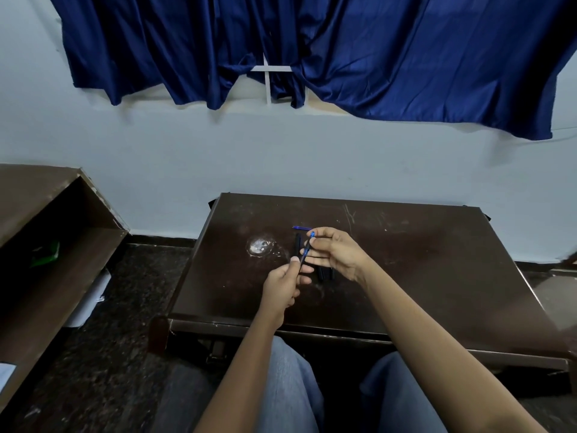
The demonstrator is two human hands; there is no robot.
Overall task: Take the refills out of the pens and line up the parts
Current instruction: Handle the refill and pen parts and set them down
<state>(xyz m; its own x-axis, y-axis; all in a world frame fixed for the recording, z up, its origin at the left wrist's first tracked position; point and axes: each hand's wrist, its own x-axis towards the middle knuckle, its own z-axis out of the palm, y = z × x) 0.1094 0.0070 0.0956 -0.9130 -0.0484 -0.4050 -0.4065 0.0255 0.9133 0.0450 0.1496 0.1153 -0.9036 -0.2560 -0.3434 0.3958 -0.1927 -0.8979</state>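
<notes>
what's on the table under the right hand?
Dark pen parts lie on the table, poking out beneath the right hand. Another dark piece shows left of it. The hand covers the rest; count unclear.

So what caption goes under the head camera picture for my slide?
Both hands hold a blue pen over a dark table, a loose refill lying behind.

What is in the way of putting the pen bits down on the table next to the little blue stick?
Nothing visible. Both hands, left and right, hold the pen just above the table. The blue refill lies beyond them, and dark pen parts lie under the right hand, with bare tabletop around them.
</notes>
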